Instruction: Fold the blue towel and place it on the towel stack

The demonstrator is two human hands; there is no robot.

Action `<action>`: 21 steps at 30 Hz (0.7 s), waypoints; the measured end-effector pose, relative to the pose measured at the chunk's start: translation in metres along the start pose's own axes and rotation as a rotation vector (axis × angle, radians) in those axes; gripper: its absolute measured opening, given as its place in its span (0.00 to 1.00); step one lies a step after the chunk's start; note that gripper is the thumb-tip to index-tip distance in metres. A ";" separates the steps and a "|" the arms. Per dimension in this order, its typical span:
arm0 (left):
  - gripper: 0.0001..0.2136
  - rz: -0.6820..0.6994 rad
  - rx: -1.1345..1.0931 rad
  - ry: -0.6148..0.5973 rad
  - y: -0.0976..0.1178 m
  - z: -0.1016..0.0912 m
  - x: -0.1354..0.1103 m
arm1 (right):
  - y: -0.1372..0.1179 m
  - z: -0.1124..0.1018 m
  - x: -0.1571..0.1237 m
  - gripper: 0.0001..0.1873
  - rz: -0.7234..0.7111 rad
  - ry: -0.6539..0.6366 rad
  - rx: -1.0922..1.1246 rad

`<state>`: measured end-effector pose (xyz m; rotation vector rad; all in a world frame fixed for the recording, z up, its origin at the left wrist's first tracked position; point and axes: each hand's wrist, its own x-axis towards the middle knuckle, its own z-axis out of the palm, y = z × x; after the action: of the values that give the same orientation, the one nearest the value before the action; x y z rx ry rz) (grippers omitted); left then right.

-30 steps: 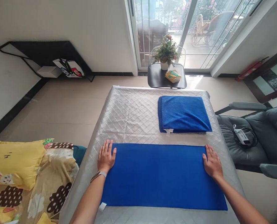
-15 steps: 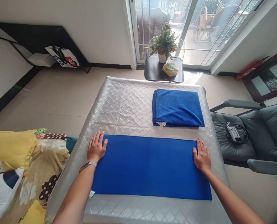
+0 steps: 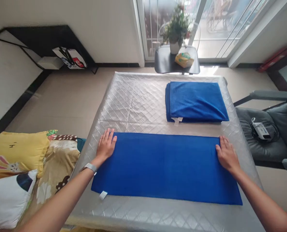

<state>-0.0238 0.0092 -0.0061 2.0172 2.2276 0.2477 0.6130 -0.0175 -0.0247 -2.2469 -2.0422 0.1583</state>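
Note:
A blue towel (image 3: 165,167) lies folded into a long flat rectangle across the table, with a white label (image 3: 103,195) at its near left corner. On its far left corner rests my left hand (image 3: 106,144), fingers stretched out and a watch band at the wrist. My right hand (image 3: 227,152) lies flat over the far right corner, fingers extended. Neither hand grips the cloth. Beyond the towel, to the right, sits a second blue towel (image 3: 196,101) folded into a thicker stack, its labels hanging at the near edge.
The table wears a silvery quilted cover (image 3: 119,100). At left are a yellow pillow (image 3: 20,151) and a white pillow (image 3: 10,199). A grey armchair (image 3: 249,112) with a corded white device (image 3: 261,130) stands at right. A black chair (image 3: 164,61) holds a potted plant (image 3: 176,46) and a yellow packet (image 3: 184,60).
The view has shifted slightly, so the scene sits differently in the picture. Both hands still lie on the far corners of the towel, whose near left label now shows fully.

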 end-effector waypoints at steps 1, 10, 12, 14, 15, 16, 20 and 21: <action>0.29 0.010 0.011 0.004 0.001 -0.004 -0.001 | -0.006 -0.003 -0.003 0.35 0.005 0.013 -0.001; 0.25 0.411 -0.130 0.000 0.175 0.001 -0.042 | -0.212 -0.009 -0.037 0.39 -0.417 0.081 0.135; 0.26 0.504 -0.168 -0.016 0.215 0.018 -0.048 | -0.245 0.004 -0.033 0.41 -0.474 0.066 0.172; 0.27 0.486 -0.186 -0.002 0.235 0.032 -0.048 | -0.260 0.017 -0.027 0.42 -0.478 0.067 0.184; 0.27 0.455 -0.189 0.006 0.239 0.038 -0.048 | -0.262 0.023 -0.025 0.41 -0.471 0.066 0.185; 0.28 0.428 -0.190 0.011 0.238 0.043 -0.047 | -0.261 0.027 -0.023 0.41 -0.465 0.064 0.182; 0.30 0.418 -0.180 0.014 0.213 0.048 -0.043 | -0.239 0.029 -0.022 0.37 -0.433 0.050 0.142; 0.31 0.414 -0.168 0.015 0.203 0.047 -0.042 | -0.229 0.028 -0.022 0.37 -0.413 0.050 0.125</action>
<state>0.1880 -0.0112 -0.0109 2.3617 1.7071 0.4717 0.3808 -0.0179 -0.0190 -1.6971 -2.3391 0.1865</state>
